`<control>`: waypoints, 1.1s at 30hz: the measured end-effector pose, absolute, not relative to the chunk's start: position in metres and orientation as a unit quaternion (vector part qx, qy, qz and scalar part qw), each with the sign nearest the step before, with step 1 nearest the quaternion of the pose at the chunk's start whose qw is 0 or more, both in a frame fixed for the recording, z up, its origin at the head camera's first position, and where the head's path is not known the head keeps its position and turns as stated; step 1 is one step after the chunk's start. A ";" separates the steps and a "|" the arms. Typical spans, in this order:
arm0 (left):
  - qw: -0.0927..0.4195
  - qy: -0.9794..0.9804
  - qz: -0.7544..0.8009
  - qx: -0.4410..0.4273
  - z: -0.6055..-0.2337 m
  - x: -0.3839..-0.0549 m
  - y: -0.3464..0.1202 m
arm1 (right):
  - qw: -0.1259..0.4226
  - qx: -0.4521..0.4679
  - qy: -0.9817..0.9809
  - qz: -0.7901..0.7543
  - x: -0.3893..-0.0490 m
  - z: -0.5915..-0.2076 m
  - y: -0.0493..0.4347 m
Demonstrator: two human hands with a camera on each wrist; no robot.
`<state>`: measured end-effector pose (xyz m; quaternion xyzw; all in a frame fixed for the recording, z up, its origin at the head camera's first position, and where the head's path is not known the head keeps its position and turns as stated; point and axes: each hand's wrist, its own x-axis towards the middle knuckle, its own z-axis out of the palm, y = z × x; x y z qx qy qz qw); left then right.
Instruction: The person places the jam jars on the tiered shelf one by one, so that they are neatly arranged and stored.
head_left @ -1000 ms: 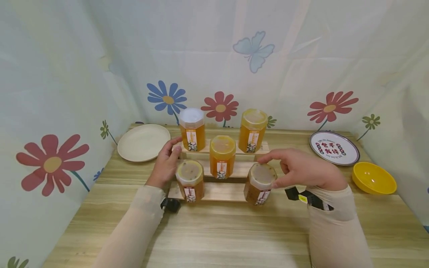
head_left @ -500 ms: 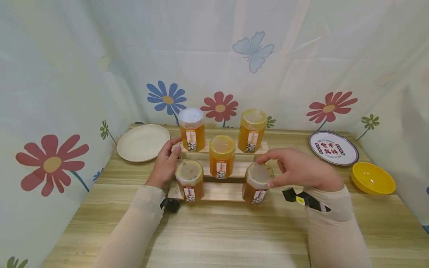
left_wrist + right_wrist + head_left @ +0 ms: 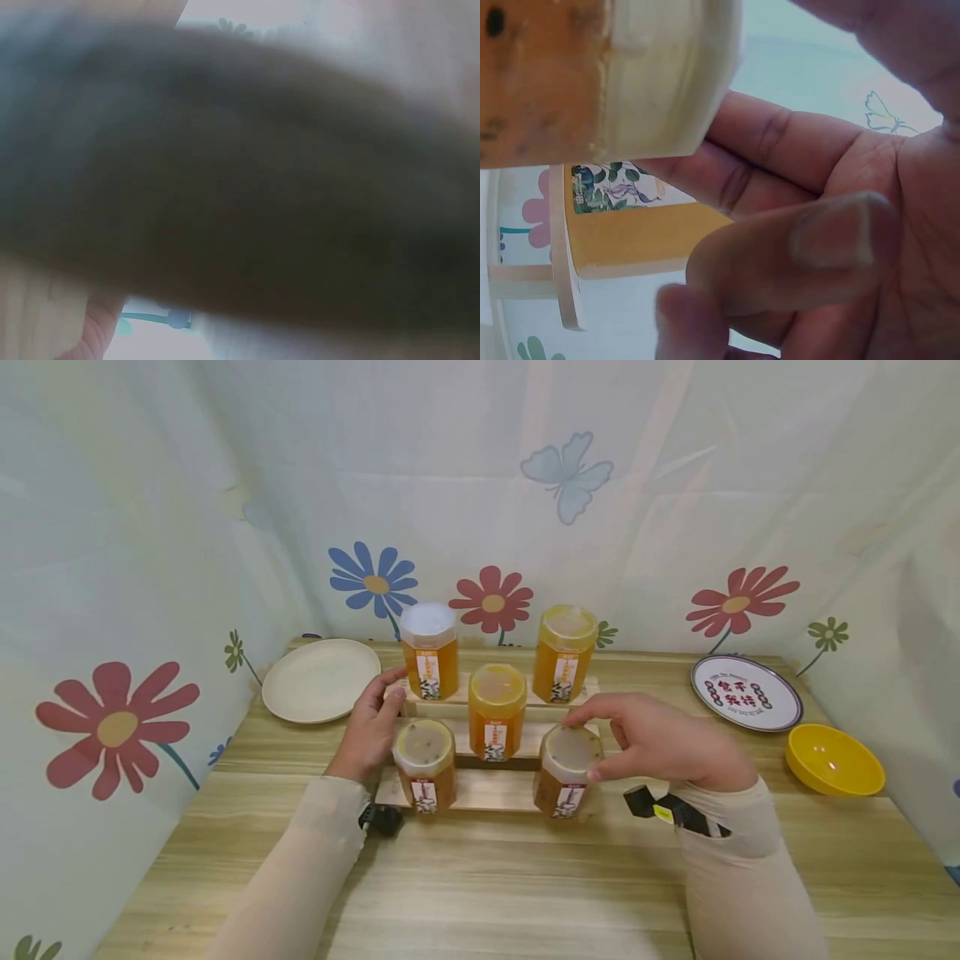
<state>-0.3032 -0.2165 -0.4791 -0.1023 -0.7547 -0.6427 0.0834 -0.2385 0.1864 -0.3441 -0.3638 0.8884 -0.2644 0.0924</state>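
Observation:
In the head view my right hand (image 3: 660, 739) holds a honey-coloured, hexagonal jar (image 3: 564, 797) by its lid, thumb in front and fingers behind, at the right end of the lowest step. The right wrist view shows the jar (image 3: 547, 82) close up, with dark specks inside. My left hand (image 3: 367, 731) grips the left end of the three-step wooden rack (image 3: 495, 789), thumb near the top step. A matching jar (image 3: 426, 768) stands at the lowest step's left end. A dark blurred shape (image 3: 240, 180) blocks most of the left wrist view.
Jars stand on the upper steps: one (image 3: 497, 714) in the middle, two (image 3: 430, 652) (image 3: 564, 652) on top. A cream plate (image 3: 322, 681) lies left. On the right are a white lettered plate (image 3: 746, 693) and a yellow bowl (image 3: 835, 760). A flowered curtain (image 3: 450, 502) hangs behind.
My right hand has moved a little to the left, taking the front right jar with it. The left hand and the other jars have stayed put.

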 end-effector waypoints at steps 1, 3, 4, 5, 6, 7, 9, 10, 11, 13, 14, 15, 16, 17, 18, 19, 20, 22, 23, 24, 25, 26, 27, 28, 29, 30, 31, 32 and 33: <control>0.083 -0.754 -0.643 -0.102 -0.479 -0.303 -0.217 | 0.088 -0.367 0.888 -0.262 -0.239 -0.345 0.186; 0.083 -0.753 -0.644 -0.103 -0.479 -0.304 -0.217 | 0.080 -0.372 0.888 -0.259 -0.240 -0.346 0.184; 0.083 -0.753 -0.644 -0.103 -0.479 -0.304 -0.217 | 0.076 -0.374 0.888 -0.257 -0.240 -0.346 0.184; 0.084 -0.753 -0.644 -0.103 -0.479 -0.304 -0.217 | 0.075 -0.375 0.888 -0.256 -0.240 -0.347 0.183; 0.084 -0.753 -0.644 -0.104 -0.479 -0.304 -0.216 | 0.073 -0.376 0.888 -0.256 -0.240 -0.347 0.183; 0.085 -0.753 -0.645 -0.104 -0.479 -0.304 -0.216 | 0.072 -0.376 0.888 -0.256 -0.240 -0.347 0.182; 0.086 -0.752 -0.645 -0.105 -0.479 -0.304 -0.216 | 0.073 -0.374 0.888 -0.258 -0.240 -0.347 0.182; 0.087 -0.752 -0.645 -0.105 -0.479 -0.305 -0.215 | 0.074 -0.373 0.888 -0.258 -0.240 -0.347 0.181; 0.087 -0.752 -0.645 -0.105 -0.479 -0.305 -0.215 | 0.075 -0.371 0.888 -0.260 -0.240 -0.347 0.181; 0.088 -0.752 -0.645 -0.105 -0.479 -0.305 -0.215 | 0.075 -0.369 0.889 -0.260 -0.240 -0.346 0.181; 0.088 -0.752 -0.645 -0.105 -0.479 -0.305 -0.215 | 0.076 -0.368 0.889 -0.261 -0.239 -0.346 0.181; 0.088 -0.752 -0.645 -0.105 -0.479 -0.305 -0.215 | 0.076 -0.368 0.889 -0.261 -0.239 -0.346 0.181; 0.088 -0.752 -0.645 -0.104 -0.479 -0.305 -0.215 | 0.076 -0.367 0.890 -0.261 -0.239 -0.347 0.181; 0.088 -0.752 -0.645 -0.103 -0.479 -0.305 -0.215 | 0.075 -0.368 0.890 -0.260 -0.239 -0.347 0.181; 0.087 -0.753 -0.644 -0.102 -0.479 -0.305 -0.215 | 0.075 -0.367 0.890 -0.260 -0.239 -0.347 0.181; 0.087 -0.754 -0.643 -0.101 -0.480 -0.305 -0.215 | 0.076 -0.367 0.890 -0.260 -0.239 -0.347 0.181; 0.087 -0.755 -0.643 -0.101 -0.480 -0.305 -0.215 | 0.076 -0.367 0.890 -0.261 -0.239 -0.347 0.181; 0.086 -0.755 -0.642 -0.101 -0.480 -0.305 -0.215 | 0.077 -0.366 0.890 -0.262 -0.239 -0.348 0.181; 0.087 -0.756 -0.642 -0.101 -0.481 -0.305 -0.216 | 0.078 -0.366 0.889 -0.263 -0.239 -0.348 0.180; 0.087 -0.755 -0.642 -0.102 -0.481 -0.305 -0.216 | 0.079 -0.365 0.889 -0.265 -0.239 -0.349 0.181; 0.087 -0.755 -0.642 -0.101 -0.482 -0.305 -0.215 | 0.079 -0.365 0.889 -0.264 -0.239 -0.349 0.181; 0.087 -0.754 -0.643 -0.102 -0.482 -0.305 -0.215 | 0.079 -0.365 0.889 -0.264 -0.239 -0.349 0.181; 0.087 -0.755 -0.642 -0.101 -0.482 -0.305 -0.215 | 0.079 -0.365 0.889 -0.263 -0.239 -0.349 0.181; 0.088 -0.755 -0.642 -0.101 -0.483 -0.304 -0.215 | 0.081 -0.365 0.889 -0.264 -0.239 -0.350 0.181; 0.088 -0.755 -0.642 -0.100 -0.484 -0.304 -0.215 | 0.084 -0.365 0.888 -0.266 -0.239 -0.350 0.182; 0.089 -0.755 -0.643 -0.099 -0.485 -0.303 -0.215 | 0.086 -0.364 0.888 -0.268 -0.239 -0.350 0.182; 0.090 -0.755 -0.642 -0.098 -0.486 -0.303 -0.215 | 0.088 -0.361 0.888 -0.269 -0.239 -0.350 0.183; 0.091 -0.755 -0.642 -0.097 -0.487 -0.302 -0.215 | 0.090 -0.355 0.890 -0.271 -0.239 -0.350 0.184; 0.092 -0.756 -0.642 -0.094 -0.488 -0.302 -0.216 | 0.091 -0.346 0.892 -0.277 -0.238 -0.350 0.185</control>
